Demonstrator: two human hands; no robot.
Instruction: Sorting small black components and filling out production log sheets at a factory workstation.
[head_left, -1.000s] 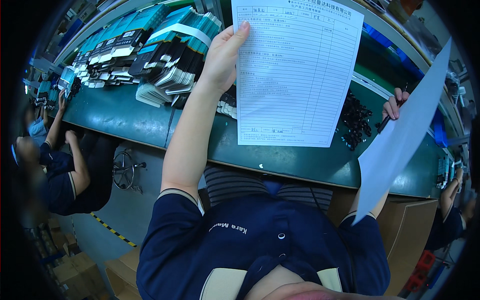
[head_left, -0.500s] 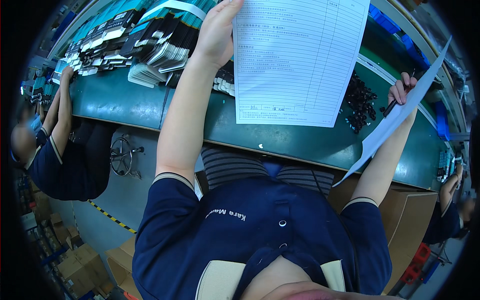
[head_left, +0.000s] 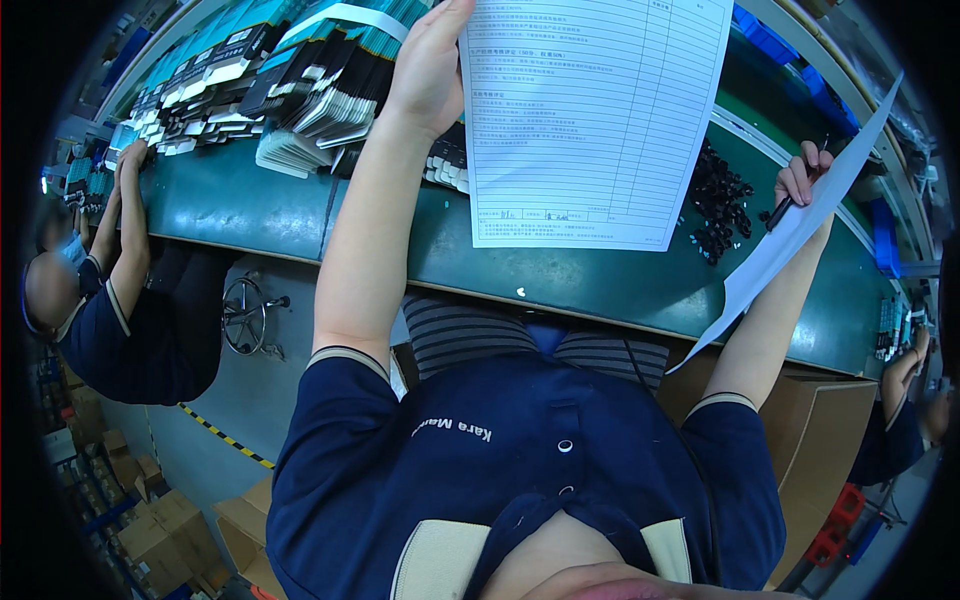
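Note:
My left hand (head_left: 432,75) is closed on the left edge of a printed form (head_left: 585,130), a white sheet with ruled lines and handwriting near its bottom, raised above the green table. The sheet's top runs out of view. In my right hand (head_left: 803,178) are a dark pen (head_left: 780,214) and a second white sheet of paper (head_left: 770,250), which is tilted and seen nearly edge-on. Part of the right fingers is hidden behind that sheet. A pile of small black parts (head_left: 718,200) lies on the table between the two sheets.
Bundled flat teal-and-black boxes (head_left: 330,90) are stacked at the back left of the green table (head_left: 240,200). Blue bins (head_left: 770,40) stand at the far right. A cardboard box (head_left: 820,430) sits below the table's right edge. Co-workers (head_left: 120,300) are at both sides.
The form in my left hand has shifted very slightly left. My right hand and its sheet are nearly still. At the left, the co-worker's hands have moved a little.

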